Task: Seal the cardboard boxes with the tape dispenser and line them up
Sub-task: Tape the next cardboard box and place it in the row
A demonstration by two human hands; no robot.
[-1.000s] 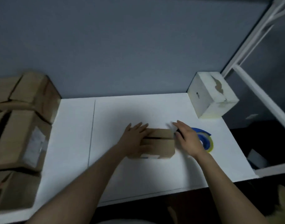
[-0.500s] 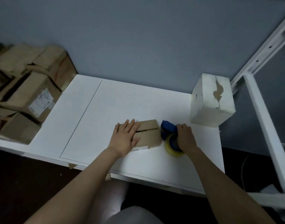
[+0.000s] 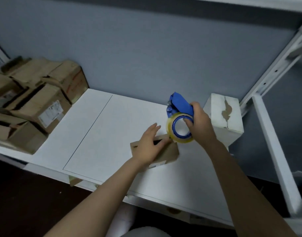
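The small cardboard box [image 3: 165, 155] sits on the white table [image 3: 112, 134], toward its right half and nearer the front edge than the wall, to the right of a thin dark line that runs across the tabletop. My left hand [image 3: 147, 147] lies flat on top of it, palm down, fingers straight and close together, pointing toward the far right corner and pressing the flaps down; a dark slit between the flaps shows just by my fingertips. My right hand [image 3: 200, 124] grips the tape dispenser [image 3: 180, 104], fingers curled round its blue body, with fingertips reaching into the blue core of the tape roll [image 3: 171, 130]. The dispenser is lifted off the table, its blue nose pointing up and away from me and the yellowish roll hanging at the bottom. The roll's lower edge overlaps the box's far right corner from where I look, but I cannot tell whether it touches the cardboard. Just behind my right hand, near the table's right end, stands a white box [image 3: 230, 124] with a torn patch on its top. At the table's left end a pile of larger cardboard boxes [image 3: 35, 100] is stacked loosely, one bearing a white label. A grey wall [image 3: 146, 57] rises behind the table, and a white metal frame [image 3: 275, 144] stands on the right.
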